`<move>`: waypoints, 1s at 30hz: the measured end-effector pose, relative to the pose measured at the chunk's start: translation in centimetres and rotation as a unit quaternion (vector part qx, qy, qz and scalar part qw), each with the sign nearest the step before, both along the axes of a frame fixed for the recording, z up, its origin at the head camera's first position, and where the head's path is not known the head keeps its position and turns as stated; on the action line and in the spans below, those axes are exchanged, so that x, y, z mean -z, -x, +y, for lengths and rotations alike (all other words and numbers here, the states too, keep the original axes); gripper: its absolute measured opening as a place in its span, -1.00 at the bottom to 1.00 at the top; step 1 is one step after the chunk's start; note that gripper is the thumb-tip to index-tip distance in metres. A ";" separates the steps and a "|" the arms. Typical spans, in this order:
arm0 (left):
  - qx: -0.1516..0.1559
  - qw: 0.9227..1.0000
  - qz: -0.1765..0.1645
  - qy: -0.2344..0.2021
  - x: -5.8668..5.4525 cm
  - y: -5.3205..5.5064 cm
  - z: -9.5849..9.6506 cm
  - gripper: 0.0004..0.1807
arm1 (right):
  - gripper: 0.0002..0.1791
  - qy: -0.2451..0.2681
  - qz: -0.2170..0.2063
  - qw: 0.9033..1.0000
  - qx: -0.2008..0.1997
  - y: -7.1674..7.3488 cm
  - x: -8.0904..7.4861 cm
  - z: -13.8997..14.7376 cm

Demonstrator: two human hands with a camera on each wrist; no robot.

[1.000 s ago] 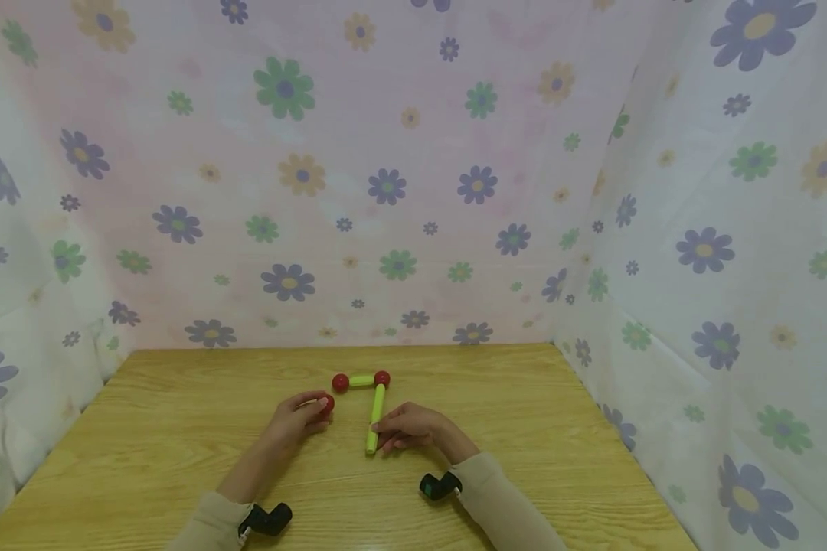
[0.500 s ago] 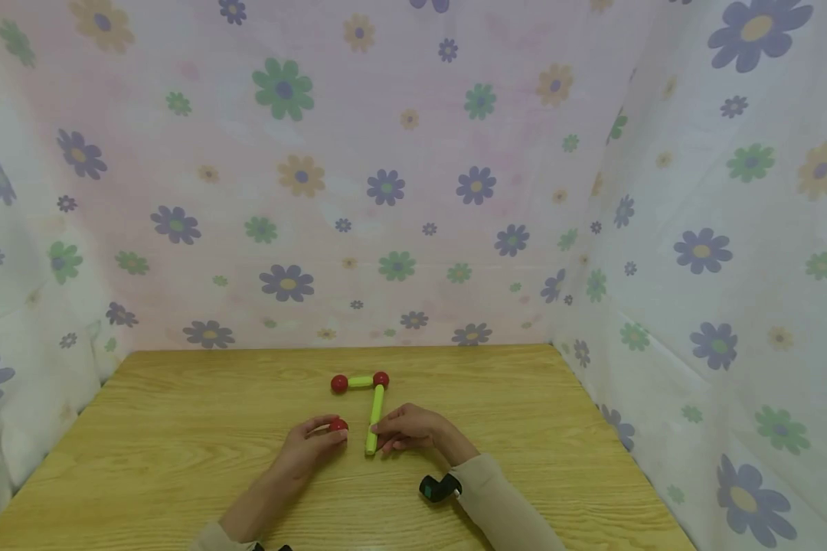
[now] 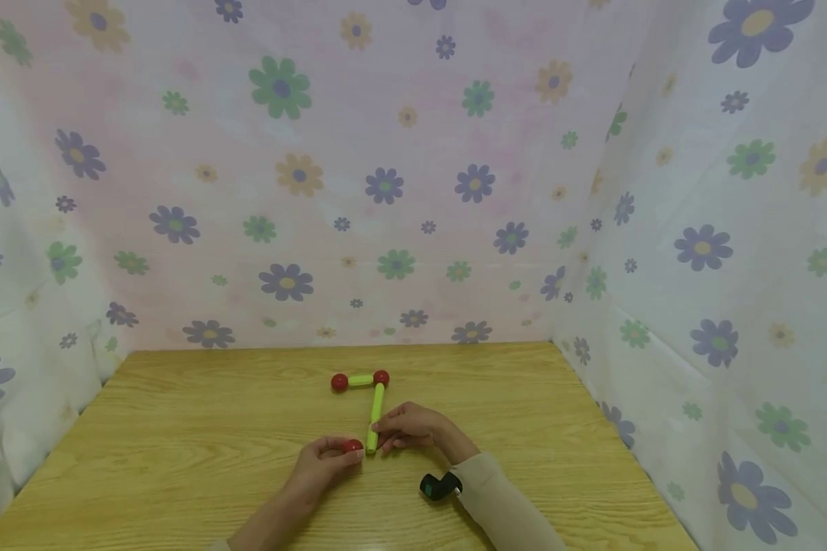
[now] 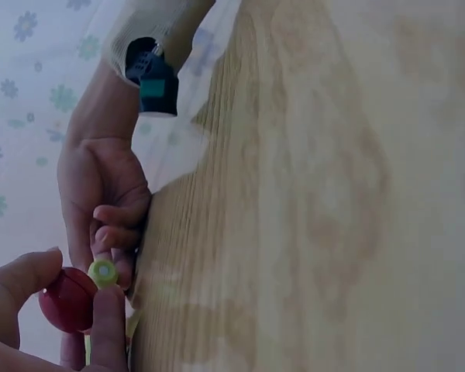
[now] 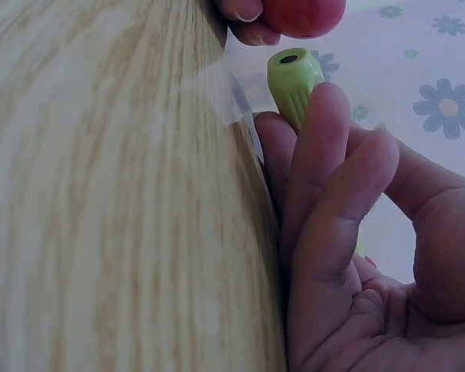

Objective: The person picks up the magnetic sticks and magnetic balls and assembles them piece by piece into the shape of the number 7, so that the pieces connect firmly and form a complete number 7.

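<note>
A red ball (image 3: 353, 445) is pinched between the fingers and thumb of my left hand (image 3: 320, 471), just left of the near end of a long yellow-green rod (image 3: 377, 405). My right hand (image 3: 413, 428) pinches that rod close to its near end. In the right wrist view the rod's bare end (image 5: 293, 66) shows a dark round centre, and the held ball (image 5: 304, 12) is a small gap away from it. The rod's far end meets a second red ball (image 3: 381, 378). From there a short yellow-green rod (image 3: 361, 380) runs left to a third red ball (image 3: 340, 383).
Everything lies on a wood-grain table (image 3: 179, 428). Flower-patterned cloth (image 3: 344, 153) hangs behind it and along both sides. A black wrist camera (image 3: 439, 487) sits on the right sleeve, low over the tabletop.
My left hand has carried its red ball toward me and to the right, from near the far-left ball to the long rod's near end. The right hand and the rods stay in place.
</note>
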State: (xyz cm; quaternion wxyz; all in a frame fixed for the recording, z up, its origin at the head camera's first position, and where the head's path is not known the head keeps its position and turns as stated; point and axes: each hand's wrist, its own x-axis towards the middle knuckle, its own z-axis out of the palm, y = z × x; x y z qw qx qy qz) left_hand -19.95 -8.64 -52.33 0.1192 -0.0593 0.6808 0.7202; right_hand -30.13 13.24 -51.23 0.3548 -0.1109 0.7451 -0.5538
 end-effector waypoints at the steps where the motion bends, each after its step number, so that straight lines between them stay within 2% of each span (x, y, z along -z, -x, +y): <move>1: 0.004 1.000 0.002 0.000 0.0 -0.2 0.0 -0.44 | -0.72 -0.001 0.000 1.000 0.000 0.0 0.0 0.0; 6: 0.031 0.999 0.012 0.004 0.0 -0.8 0.2 -0.42 | -0.72 0.002 0.002 1.000 0.002 0.0 0.1 0.0; 13: 0.027 0.998 0.021 0.045 -0.4 -1.0 0.7 -0.46 | -0.72 0.010 0.006 1.000 -0.002 -0.2 0.1 0.1; 17: 0.036 0.997 0.028 0.065 -0.4 -0.9 0.8 -0.48 | -0.72 0.015 0.006 1.000 -0.004 -0.2 0.1 0.2; 30: 0.050 0.995 0.043 0.073 -0.7 -0.9 0.8 -0.49 | -0.73 0.035 -0.017 0.999 0.002 -0.2 0.2 0.0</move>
